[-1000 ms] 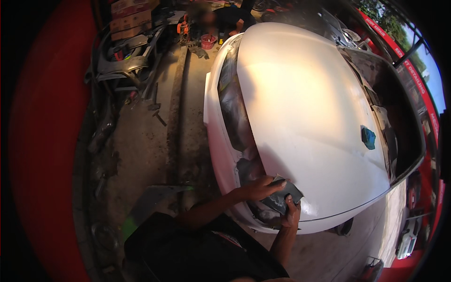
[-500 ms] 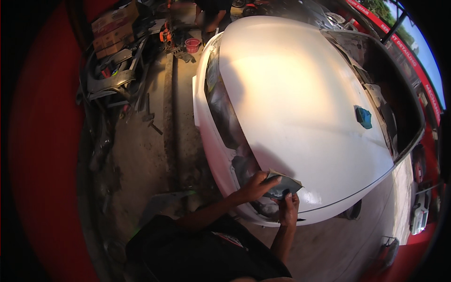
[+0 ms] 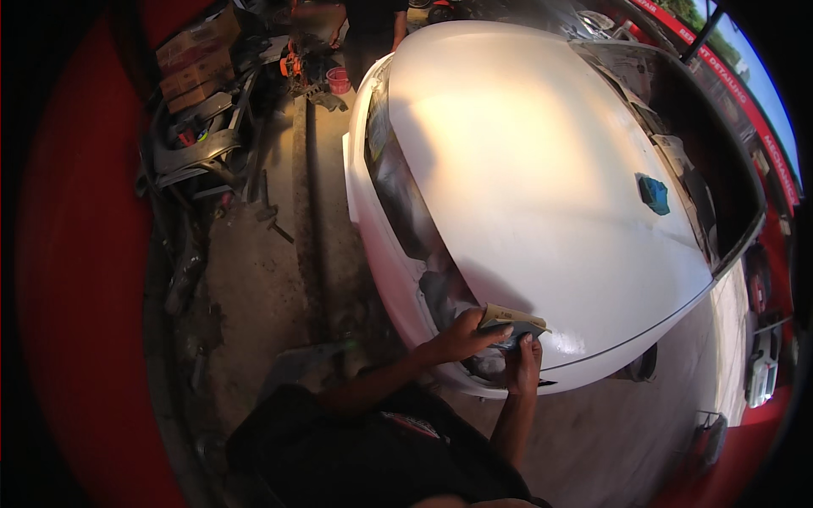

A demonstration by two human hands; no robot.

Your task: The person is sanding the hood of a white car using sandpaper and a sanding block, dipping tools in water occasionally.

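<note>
Between my two hands is a sheet of sandpaper [image 3: 518, 319], dark grey on one face and tan on the other. It is bent, with its tan side showing along the upper edge. My left hand [image 3: 461, 336] grips its left end, thumb laid across the grey face. At the lower right edge, my right hand [image 3: 525, 362] pinches it with the fingertips. Both hands are above the near front corner of a car with a white hood [image 3: 542, 178]. A crumpled blue cloth-like piece [image 3: 653, 195] lies on the hood towards the windshield.
Another person [image 3: 373, 34] stands beyond the car's far front corner, near a red bucket [image 3: 338, 80]. On the floor at left lie a hammer [image 3: 273, 218] and a pile of car parts [image 3: 199, 152]. Cardboard boxes [image 3: 196, 63] are stacked behind. Paper covers the windshield base.
The sandpaper has been tilted and bent over, so more of its tan side shows. My right hand has risen slightly. The other person has straightened up.
</note>
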